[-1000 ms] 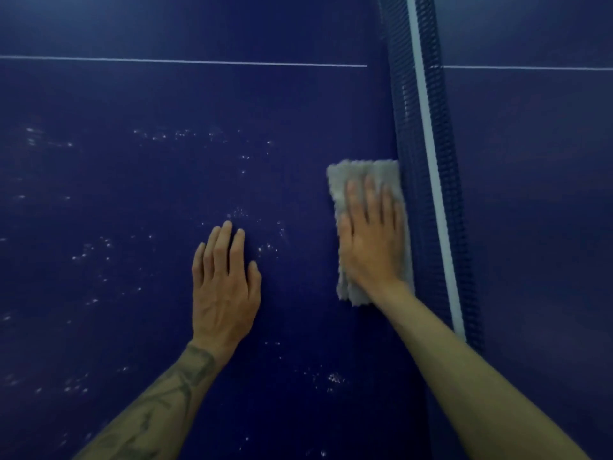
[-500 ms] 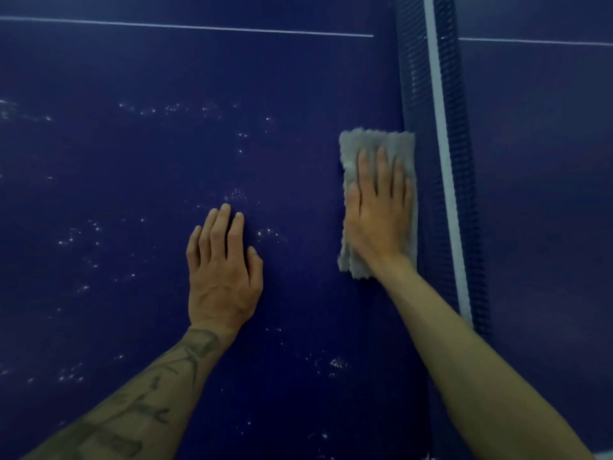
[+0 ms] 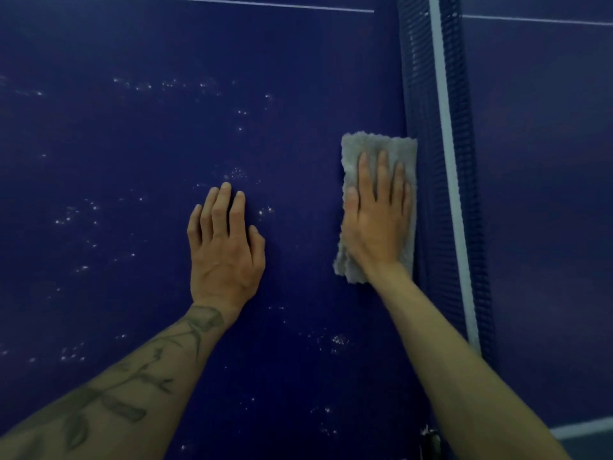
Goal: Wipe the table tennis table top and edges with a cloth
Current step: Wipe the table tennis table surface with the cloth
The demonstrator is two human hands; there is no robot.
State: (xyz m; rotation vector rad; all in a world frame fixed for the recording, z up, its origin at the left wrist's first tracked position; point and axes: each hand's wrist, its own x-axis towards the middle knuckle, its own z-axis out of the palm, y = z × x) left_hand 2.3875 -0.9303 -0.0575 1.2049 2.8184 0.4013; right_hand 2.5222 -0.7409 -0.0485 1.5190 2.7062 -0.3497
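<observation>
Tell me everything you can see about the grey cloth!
The cloth is grey and fluffy, like a soft towel, with ragged edges. It looks folded into a long rectangle and lies flat on the blue table. The right hand presses down on it with straight fingers and hides its middle. Its far end and near left corner stick out. Its right edge runs along the foot of the net.

Lighting dim and even. The blue tabletop [image 3: 99, 310] reads dark, deepening toward the corners. No hard shadows, only a thin dark edge along the left side of the cloth [image 3: 374, 144]. Small white glints [image 3: 339, 340] scattered across the surface. Focus soft overall, slightly noisy. Wide-angle bowing evident in the net [image 3: 438, 161] and the white line [image 3: 248, 3].
</observation>
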